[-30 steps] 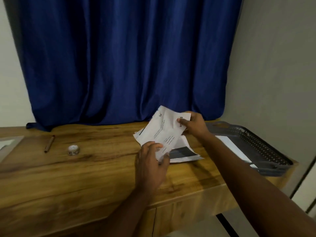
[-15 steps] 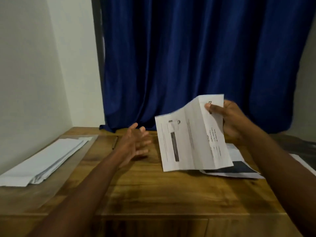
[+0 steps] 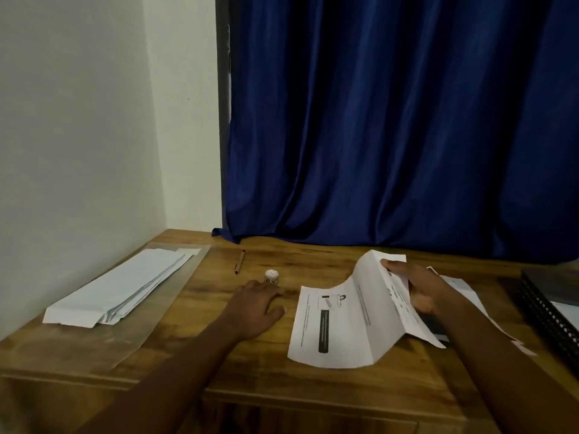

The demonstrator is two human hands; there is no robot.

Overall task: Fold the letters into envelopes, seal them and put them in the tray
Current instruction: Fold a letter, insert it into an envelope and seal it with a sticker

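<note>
**Q:** Since half a second ago the left hand (image 3: 257,303) has dropped from mid-air and now lies palm down on the table (image 3: 219,364), right? And the letter (image 3: 351,317) came down too?

**A:** Yep. Its near part now rests on the wood, while the far part is still lifted in a hump. The right hand (image 3: 419,291) has it at the upper right edge, thumb on top and fingers curled under, so that grip is closed on the paper. Left hand is relaxed and flat, holding nothing, just beside the sheet's left edge and not touching it.

**Q:** Tips for the fold?

**A:** I'd say pin the flat part with the left palm, bring the lifted panel over along the crease that's already there, line up the edges, then run the fingers along the fold. Envelopes (image 3: 122,292) sit well off to the left, the tray (image 3: 551,311) at the far right. Tape roll (image 3: 271,275) and pen (image 3: 239,261) are behind the left hand.
</note>
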